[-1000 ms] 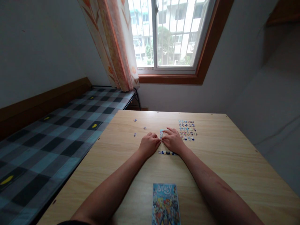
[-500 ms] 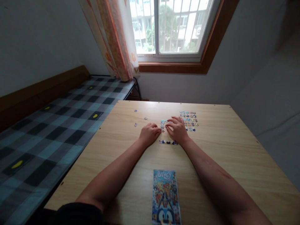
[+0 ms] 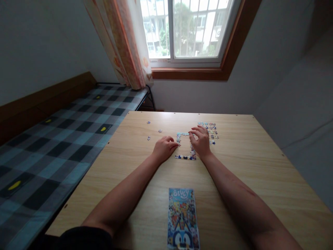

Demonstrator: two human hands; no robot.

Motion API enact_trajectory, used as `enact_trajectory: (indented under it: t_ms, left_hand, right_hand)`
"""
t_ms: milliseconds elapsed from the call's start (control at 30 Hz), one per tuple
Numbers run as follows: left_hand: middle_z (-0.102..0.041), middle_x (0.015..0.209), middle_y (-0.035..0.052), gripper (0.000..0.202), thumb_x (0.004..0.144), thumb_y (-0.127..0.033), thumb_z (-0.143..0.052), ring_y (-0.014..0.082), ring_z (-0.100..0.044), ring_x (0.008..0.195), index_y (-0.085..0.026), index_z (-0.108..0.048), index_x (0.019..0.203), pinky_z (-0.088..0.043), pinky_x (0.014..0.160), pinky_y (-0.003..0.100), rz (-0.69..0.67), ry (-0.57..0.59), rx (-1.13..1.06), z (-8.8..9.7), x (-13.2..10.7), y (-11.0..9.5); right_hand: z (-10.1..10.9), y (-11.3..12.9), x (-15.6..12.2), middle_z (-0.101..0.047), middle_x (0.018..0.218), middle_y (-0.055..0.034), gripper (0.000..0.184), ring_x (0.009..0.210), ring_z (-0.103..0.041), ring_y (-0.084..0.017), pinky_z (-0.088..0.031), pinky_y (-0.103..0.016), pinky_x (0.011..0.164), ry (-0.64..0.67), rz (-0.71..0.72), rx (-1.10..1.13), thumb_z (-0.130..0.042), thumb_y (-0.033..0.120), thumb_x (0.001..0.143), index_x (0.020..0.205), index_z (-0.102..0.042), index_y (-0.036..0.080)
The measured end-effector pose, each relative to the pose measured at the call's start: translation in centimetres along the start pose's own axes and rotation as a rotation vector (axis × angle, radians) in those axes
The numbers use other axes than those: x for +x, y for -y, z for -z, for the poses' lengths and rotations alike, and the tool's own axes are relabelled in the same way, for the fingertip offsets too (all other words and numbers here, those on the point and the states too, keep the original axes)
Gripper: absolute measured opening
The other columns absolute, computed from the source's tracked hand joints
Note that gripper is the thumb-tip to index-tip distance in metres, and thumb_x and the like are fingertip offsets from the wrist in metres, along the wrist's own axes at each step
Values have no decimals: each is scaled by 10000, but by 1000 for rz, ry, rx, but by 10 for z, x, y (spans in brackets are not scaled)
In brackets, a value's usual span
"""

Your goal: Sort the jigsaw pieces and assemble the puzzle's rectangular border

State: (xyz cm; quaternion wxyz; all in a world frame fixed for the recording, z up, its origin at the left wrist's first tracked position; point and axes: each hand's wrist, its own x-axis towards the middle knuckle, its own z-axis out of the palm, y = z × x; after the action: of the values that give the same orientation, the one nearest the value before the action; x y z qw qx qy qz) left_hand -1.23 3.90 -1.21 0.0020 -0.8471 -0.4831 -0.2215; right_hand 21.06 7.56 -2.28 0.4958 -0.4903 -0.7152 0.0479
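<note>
A partly joined jigsaw puzzle border (image 3: 185, 157) lies on the wooden table, forming a frame with a bare middle. At its left side my left hand (image 3: 164, 147) rests on the table, fingers pinched together on a small puzzle piece at the lower end of that side. My right hand (image 3: 201, 140) hovers over the right side, thumb and fingers apart, with nothing visible between them. It hides part of that side. Just beyond it, loose puzzle pieces (image 3: 213, 132) lie in rows, partly covered by the hand.
Three single puzzle pieces (image 3: 160, 131) lie left of the border. A Bluey picture sheet or box (image 3: 182, 218) is near me on the table (image 3: 247, 166). A bed with a checked cover (image 3: 85, 135) stands at the left; a window and curtain (image 3: 127, 45) are behind.
My right hand has shifted right, away from the border's left side, uncovering the middle and part of the right side. My left hand stays at the left side. The view has shifted slightly.
</note>
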Motion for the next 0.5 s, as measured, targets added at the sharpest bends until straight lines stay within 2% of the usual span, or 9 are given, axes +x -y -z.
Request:
enact_trajectory:
  t_ms: [167,333,500]
  left_hand:
    - [-700,978,59,236,953,-410,-607,195,-598,900,-294,-812,967,-478,845,334,33,1,-38,-1,2,-1]
    - [-699,994,59,219,943,-393,-623,197,-603,937,-287,-814,962,-481,863,326,47,3,-97,-5,3,1]
    - [-696,1008,56,185,908,-328,-663,175,-625,903,-262,-804,1007,-497,846,305,99,-17,-207,-5,4,3]
  right_hand:
    - [1,0,-1,-730,1060,-65,178,1196,-556,-306,-394,-515,1097,23,30,-50,-592,292,922,852,-750,246]
    - [1,-1,-2,-729,1068,-73,169,1209,-549,-304,-380,-515,1109,19,69,-53,-604,293,913,844,-745,233]
    - [1,-1,-2,-723,1093,-68,158,1236,-529,-313,-354,-534,1121,56,48,-74,-607,286,906,855,-749,240]
